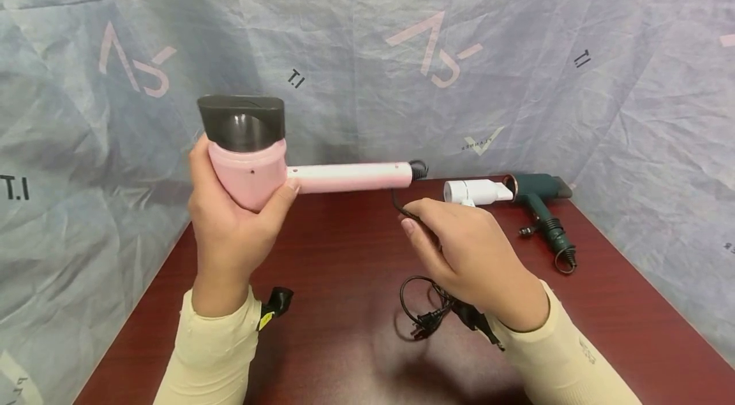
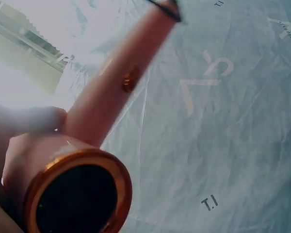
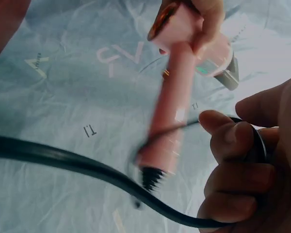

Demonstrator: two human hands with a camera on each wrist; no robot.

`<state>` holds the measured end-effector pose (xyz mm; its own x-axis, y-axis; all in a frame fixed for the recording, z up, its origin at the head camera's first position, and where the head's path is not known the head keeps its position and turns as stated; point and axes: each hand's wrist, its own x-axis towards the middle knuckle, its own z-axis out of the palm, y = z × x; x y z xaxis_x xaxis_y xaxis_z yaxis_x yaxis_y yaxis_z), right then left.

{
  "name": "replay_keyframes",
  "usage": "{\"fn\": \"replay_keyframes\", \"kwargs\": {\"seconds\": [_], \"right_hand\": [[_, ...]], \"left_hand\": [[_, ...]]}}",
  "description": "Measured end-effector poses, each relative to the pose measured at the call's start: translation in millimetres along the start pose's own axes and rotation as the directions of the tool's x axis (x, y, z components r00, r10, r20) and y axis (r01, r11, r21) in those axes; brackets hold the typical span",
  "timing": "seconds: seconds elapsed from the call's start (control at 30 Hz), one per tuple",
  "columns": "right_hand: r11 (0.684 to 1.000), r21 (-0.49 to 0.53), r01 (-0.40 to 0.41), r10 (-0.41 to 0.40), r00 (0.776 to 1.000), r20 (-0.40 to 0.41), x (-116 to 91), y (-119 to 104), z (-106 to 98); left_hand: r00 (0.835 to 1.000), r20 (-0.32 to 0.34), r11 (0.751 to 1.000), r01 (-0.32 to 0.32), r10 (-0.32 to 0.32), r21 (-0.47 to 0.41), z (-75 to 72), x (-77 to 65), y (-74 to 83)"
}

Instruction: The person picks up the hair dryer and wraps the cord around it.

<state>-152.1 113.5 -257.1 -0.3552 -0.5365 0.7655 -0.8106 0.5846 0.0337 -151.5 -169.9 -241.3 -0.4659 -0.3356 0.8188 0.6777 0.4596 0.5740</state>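
Observation:
A pink hair dryer (image 1: 350, 178) with a black flat nozzle (image 1: 244, 124) is held up over the table. My left hand (image 1: 230, 226) grips it round the barrel, thumb at the base of the handle. The handle points right, and its round copper-rimmed end (image 2: 77, 194) faces the left wrist camera. My right hand (image 1: 465, 245) holds the black power cord (image 3: 63, 160) in curled fingers, near the handle's end. From that hand the rest of the cord hangs in loops, with the plug (image 1: 426, 323) low above the table.
On the dark red table (image 1: 333, 277), a white hair dryer (image 1: 473, 191) lies at the back right. Beside it is a dark green hair dryer (image 1: 536, 191) with its cord wound round the handle. Grey printed cloth (image 1: 356, 41) hangs round the back and sides.

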Motion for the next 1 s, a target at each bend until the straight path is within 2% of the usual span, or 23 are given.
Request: {"fn": "replay_keyframes", "kwargs": {"seconds": [0.1,0.27,0.37,0.47,0.6,0.7,0.83,0.9,1.0], "right_hand": [[0.999,0.012,0.036,-0.036,0.999,-0.006,-0.4,2.0,-2.2],[0.992,0.092,0.085,-0.08,0.995,-0.06,1.9,5.0,-10.9],[0.981,0.16,0.114,-0.096,0.989,-0.114,5.4,7.1,-16.9],[0.972,0.187,0.144,-0.113,0.979,-0.168,8.7,9.6,-20.9],[0.968,0.203,0.146,-0.103,0.973,-0.209,9.8,13.0,-22.3],[0.964,0.242,0.113,-0.066,0.978,-0.196,9.3,15.7,-21.4],[0.943,0.329,0.042,-0.003,0.993,-0.118,7.4,20.4,-19.8],[0.919,0.394,0.006,0.025,0.997,-0.074,6.0,22.8,-19.5],[0.857,0.513,-0.046,0.058,0.998,-0.007,3.8,26.4,-20.2]], "left_hand": [[0.999,-0.017,0.997,-0.05,0.051,0.064,1.1,-1.0,-8.7],[0.984,-0.072,0.986,-0.164,0.164,-0.002,4.6,-0.4,-8.8],[0.984,-0.079,0.985,-0.165,0.161,-0.052,4.5,0.0,-2.5],[0.988,-0.057,0.978,-0.148,0.141,-0.148,3.7,1.0,2.9],[0.992,-0.022,0.943,-0.129,0.128,-0.308,3.2,2.6,5.9],[0.992,-0.001,0.919,-0.121,0.13,-0.376,3.3,3.1,7.3],[0.992,0.03,0.907,-0.1,0.123,-0.409,2.3,2.7,9.5],[0.992,0.049,0.901,-0.086,0.118,-0.425,1.7,2.4,10.4],[0.991,0.073,0.887,-0.07,0.116,-0.456,1.4,2.3,11.5]]}}
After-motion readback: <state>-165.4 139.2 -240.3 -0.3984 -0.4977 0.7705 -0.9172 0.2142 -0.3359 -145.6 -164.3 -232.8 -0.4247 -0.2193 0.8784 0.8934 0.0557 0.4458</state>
